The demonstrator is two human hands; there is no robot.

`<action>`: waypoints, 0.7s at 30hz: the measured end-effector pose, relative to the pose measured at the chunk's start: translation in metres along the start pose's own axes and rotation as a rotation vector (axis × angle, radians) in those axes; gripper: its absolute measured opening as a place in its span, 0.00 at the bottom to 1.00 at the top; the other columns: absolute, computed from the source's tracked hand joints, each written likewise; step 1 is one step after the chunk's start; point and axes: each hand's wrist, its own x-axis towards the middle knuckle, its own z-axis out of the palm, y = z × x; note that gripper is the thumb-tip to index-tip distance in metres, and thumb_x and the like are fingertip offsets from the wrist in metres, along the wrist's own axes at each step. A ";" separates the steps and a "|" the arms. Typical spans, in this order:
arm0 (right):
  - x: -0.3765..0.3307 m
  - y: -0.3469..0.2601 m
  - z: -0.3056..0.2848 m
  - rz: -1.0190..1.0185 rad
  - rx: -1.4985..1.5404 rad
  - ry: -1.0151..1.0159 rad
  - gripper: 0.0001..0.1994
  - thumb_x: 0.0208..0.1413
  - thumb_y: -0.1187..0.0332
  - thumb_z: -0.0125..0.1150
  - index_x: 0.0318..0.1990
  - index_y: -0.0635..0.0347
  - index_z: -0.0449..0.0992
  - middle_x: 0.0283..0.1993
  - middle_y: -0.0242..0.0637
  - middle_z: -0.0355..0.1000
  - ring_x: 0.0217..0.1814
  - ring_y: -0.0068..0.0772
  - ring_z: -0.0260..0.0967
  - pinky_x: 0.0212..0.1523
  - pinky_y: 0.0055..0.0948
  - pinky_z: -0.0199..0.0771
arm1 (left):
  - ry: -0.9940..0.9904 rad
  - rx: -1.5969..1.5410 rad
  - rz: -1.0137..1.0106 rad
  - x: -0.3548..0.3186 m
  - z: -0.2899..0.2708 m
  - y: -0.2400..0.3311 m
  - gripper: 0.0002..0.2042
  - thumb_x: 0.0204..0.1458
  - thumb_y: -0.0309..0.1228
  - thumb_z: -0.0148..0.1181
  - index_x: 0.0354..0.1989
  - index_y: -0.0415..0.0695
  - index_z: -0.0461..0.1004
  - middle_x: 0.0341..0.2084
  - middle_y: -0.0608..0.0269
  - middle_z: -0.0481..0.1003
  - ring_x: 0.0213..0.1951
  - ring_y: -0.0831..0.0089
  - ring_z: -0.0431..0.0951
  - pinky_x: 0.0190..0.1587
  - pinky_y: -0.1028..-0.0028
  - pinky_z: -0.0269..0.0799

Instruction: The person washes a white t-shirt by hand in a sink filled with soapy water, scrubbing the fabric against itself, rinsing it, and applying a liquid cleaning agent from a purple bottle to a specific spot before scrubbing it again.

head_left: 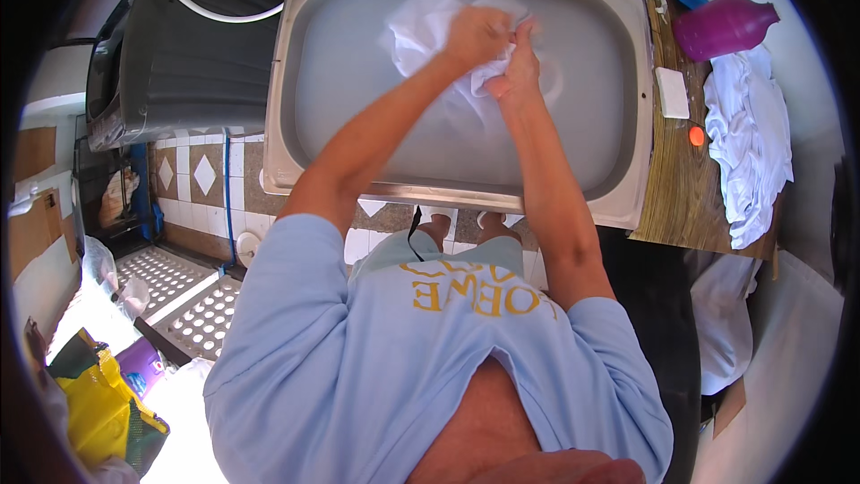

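Looking down from my head, I see both my hands pressed together over a white cloth [430, 31] in the grey water of a steel sink [296, 81]. My left hand [477, 36] has its fingers curled shut on a bunch of the wet fabric; my right hand [518, 67] is closed on the fold just beside it, the two fists touching. The rest of the cloth spreads out to the left, partly under water, toward the far side of the basin. I judge this to be the scrubbing step, fabric rubbed against fabric. The next move, as I see it, calls for a firm hold on both bunches and a fresh patch of cloth drawn between them. To my right, on the wooden desk [676, 197], lie a white bar of soap [672, 92], a purple bottle [721, 27] on its side and a heap of white laundry [748, 139]. A dark washing machine [179, 63] stands left of the sink.
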 end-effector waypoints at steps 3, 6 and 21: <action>0.023 -0.018 0.031 -0.112 -0.004 -0.089 0.22 0.57 0.42 0.50 0.36 0.54 0.66 0.42 0.36 0.68 0.45 0.34 0.67 0.46 0.33 0.68 | 0.191 -0.002 0.316 0.037 -0.006 0.004 0.05 0.43 0.29 0.62 0.21 0.42 0.76 0.20 0.50 0.73 0.23 0.51 0.72 0.30 0.69 0.70; 0.084 -0.033 -0.028 -0.080 0.221 -0.772 0.23 0.57 0.42 0.49 0.36 0.54 0.67 0.40 0.36 0.68 0.44 0.35 0.68 0.43 0.32 0.69 | 0.141 -0.096 0.437 0.034 0.026 0.017 0.04 0.42 0.29 0.61 0.21 0.42 0.75 0.20 0.50 0.73 0.24 0.52 0.73 0.32 0.69 0.70; -0.010 -0.011 0.022 -0.026 0.005 0.092 0.21 0.57 0.42 0.49 0.35 0.51 0.64 0.33 0.26 0.64 0.37 0.24 0.64 0.37 0.30 0.68 | 0.216 -0.024 0.266 0.010 0.006 0.002 0.06 0.42 0.28 0.62 0.19 0.41 0.73 0.17 0.51 0.72 0.20 0.56 0.71 0.27 0.70 0.69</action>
